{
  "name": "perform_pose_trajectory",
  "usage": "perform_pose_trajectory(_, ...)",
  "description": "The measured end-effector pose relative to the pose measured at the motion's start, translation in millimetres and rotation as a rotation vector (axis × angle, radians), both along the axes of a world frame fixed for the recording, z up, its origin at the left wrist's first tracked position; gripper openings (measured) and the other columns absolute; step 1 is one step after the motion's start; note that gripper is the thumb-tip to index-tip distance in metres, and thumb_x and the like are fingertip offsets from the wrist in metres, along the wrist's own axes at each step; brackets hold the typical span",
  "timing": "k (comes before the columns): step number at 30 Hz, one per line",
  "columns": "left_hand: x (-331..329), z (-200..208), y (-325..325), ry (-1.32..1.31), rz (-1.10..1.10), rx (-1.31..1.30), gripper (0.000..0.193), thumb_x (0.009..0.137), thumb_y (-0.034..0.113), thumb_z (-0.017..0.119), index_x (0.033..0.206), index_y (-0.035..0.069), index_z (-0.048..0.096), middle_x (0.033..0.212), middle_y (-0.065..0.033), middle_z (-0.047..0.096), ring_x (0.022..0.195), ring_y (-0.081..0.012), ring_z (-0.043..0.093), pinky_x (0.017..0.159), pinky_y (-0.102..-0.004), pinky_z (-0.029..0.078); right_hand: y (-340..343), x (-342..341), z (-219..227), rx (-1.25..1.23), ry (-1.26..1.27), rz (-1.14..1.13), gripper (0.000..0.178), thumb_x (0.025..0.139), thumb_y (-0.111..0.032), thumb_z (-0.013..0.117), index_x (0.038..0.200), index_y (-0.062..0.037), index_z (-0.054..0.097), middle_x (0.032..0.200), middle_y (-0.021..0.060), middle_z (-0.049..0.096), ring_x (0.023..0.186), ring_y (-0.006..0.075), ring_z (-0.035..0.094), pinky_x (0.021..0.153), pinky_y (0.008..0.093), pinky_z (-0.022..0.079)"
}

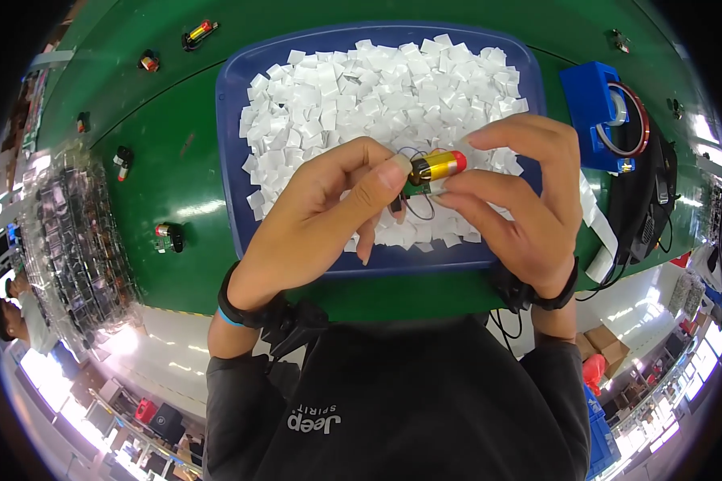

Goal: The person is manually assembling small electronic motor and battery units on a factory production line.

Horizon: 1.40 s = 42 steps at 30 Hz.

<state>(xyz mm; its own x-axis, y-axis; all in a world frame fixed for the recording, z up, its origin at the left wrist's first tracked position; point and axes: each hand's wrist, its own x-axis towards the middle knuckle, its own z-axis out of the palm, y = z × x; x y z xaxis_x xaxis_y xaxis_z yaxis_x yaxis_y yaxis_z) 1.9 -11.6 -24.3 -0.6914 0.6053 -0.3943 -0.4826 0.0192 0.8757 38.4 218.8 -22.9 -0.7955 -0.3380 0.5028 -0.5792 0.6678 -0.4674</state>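
My left hand (321,208) pinches a small wired electronic assembly between thumb and fingers. A yellow battery cell (437,167) with a red end forms its upper part. Below the cell shows a bit of green circuit board (415,190), and a thin dark wire (419,216) loops beneath. From the right, my right hand (521,188) comes up to the board's edge, two fingertips pressed close together there; what lies between them is too small to make out. Another finger of that hand is raised beside the red end. Both hands are over a blue tray (226,160) heaped with small white squares (377,88).
The tray lies on a green table (160,280). A blue tape dispenser (586,112) stands to its right, near a black bag (658,192) and a white strip (604,240). Similar small assemblies (199,34) are scattered leftward. Plastic-wrapped stacked parts (76,248) stand far left.
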Motion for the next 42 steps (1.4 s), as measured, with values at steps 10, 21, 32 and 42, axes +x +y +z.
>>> perform_pose_trajectory(10, 11, -1, 7, 0.202, 0.076, -0.085, 0.021, 0.098, 0.018, 0.063, 0.107, 0.000, 0.059, 0.080, -0.0009, 0.052, 0.063, -0.0053, 0.049, 0.051, -0.0201, 0.042, -3, 2, -7, -0.418, -0.333, -0.164, 0.023, 0.074, 0.002, 0.077, 0.094, -0.0035, 0.066, 0.107, 0.0117, 0.062, 0.096, 0.0262, 0.059, 0.083, 0.0348, 0.049)
perform_pose_trajectory(21, 7, -2, 4, 0.276, 0.046, -0.083, 0.020, 0.100, 0.020, 0.060, 0.106, 0.001, 0.059, 0.081, -0.0002, 0.052, 0.070, -0.0065, 0.049, 0.056, -0.0216, 0.044, -2, -6, -2, -0.073, 0.008, 0.109, 0.035, 0.071, -0.004, 0.081, 0.103, -0.0039, 0.067, 0.100, 0.0087, 0.064, 0.093, 0.0280, 0.061, 0.079, 0.0366, 0.050)
perform_pose_trajectory(32, 6, 3, 6, 0.190, 0.036, -0.118, 0.028, 0.105, 0.022, 0.048, 0.107, -0.004, 0.059, 0.093, -0.0072, 0.060, 0.071, -0.0097, 0.055, 0.062, -0.0228, 0.049, -5, 3, -2, -0.009, 0.019, 0.081, 0.035, 0.069, -0.010, 0.080, 0.101, -0.0048, 0.066, 0.098, 0.0082, 0.066, 0.091, 0.0314, 0.061, 0.076, 0.0388, 0.052)
perform_pose_trajectory(42, -7, 2, 6, 0.004, -0.217, -0.225, 0.036, 0.107, 0.025, 0.037, 0.097, -0.002, 0.058, 0.083, -0.0074, 0.059, 0.067, -0.0111, 0.057, 0.054, -0.0236, 0.048, -17, 14, 2, 0.016, -0.003, 0.189, 0.035, 0.067, -0.010, 0.080, 0.100, -0.0040, 0.067, 0.097, 0.0089, 0.069, 0.090, 0.0311, 0.063, 0.076, 0.0388, 0.055)
